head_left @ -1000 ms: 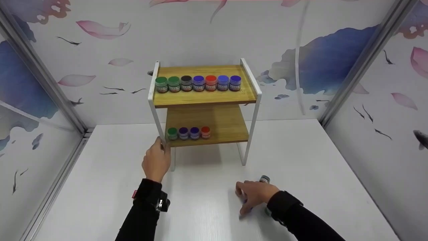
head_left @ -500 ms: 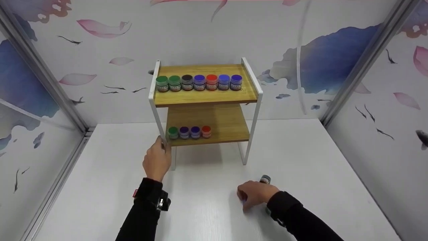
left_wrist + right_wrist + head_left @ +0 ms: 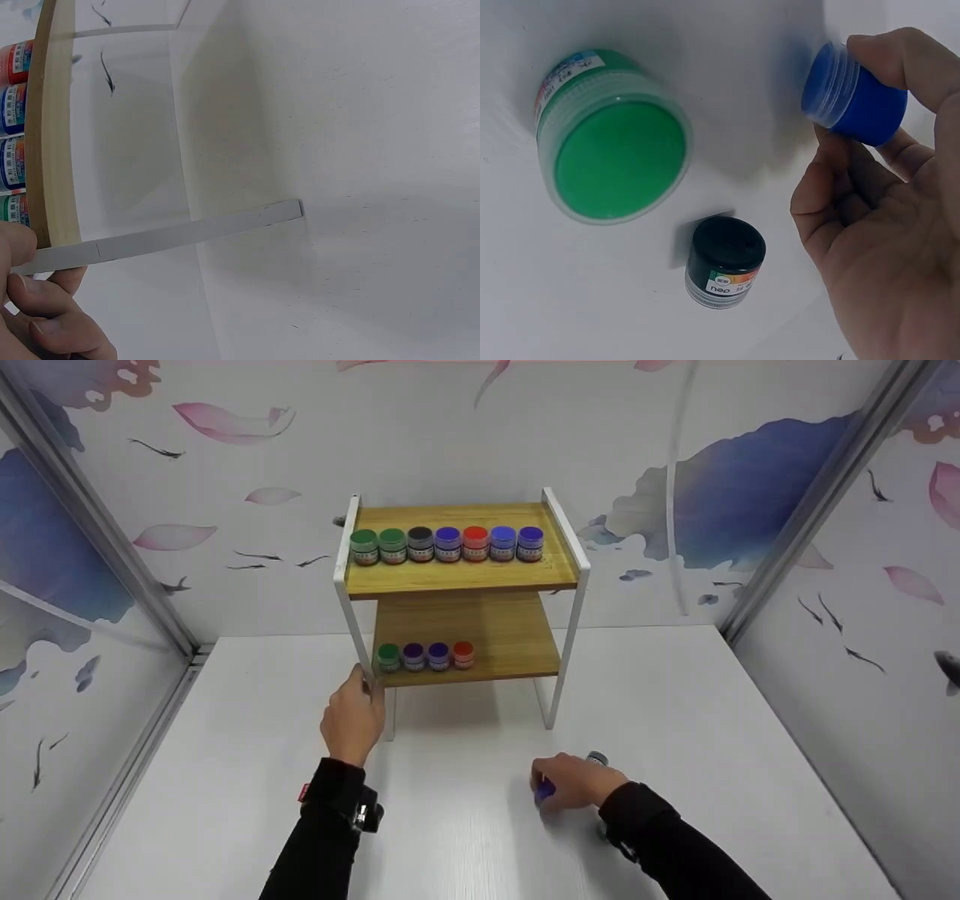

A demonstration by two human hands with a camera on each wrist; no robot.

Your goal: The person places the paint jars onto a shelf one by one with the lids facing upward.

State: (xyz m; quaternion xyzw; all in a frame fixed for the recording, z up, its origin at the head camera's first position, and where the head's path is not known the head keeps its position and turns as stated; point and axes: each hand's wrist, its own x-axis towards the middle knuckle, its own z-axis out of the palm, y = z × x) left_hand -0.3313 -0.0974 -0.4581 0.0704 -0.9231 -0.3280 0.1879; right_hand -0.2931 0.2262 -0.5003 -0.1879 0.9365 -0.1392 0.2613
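Table: a white tabletop fills the lower half of the head view, walled in by panels printed with petals and fish.
Shelf rack: a two-tier wooden rack with a white metal frame stands at 12 o'clock from the hands, in the same place as half a second ago.
Top tier: seven paint jars in a row, unmoved: two green, one black, one blue, one red, two blue.
Bottom tier: four small jars at the left front, green, two blue, red, also unmoved.
Left hand: at 10 o'clock from the right hand, it still grasps the rack's front left leg; in the left wrist view the thumb and curled fingers wrap the white bar.
Right hand: near the table's front edge, it has drawn slightly toward the person and lifted a little since the earlier frame.
Blue jar: now pinched between the right thumb and fingertips and raised off the table; a blue spot shows at the fingers in the head view, where earlier it was hidden beneath the hand.
Green jar: on the table at 9 o'clock from the blue jar in the right wrist view, well apart from the hand.
Black jar: smallest, upright on the table at 7 o'clock from the blue jar, just beside the palm, untouched.
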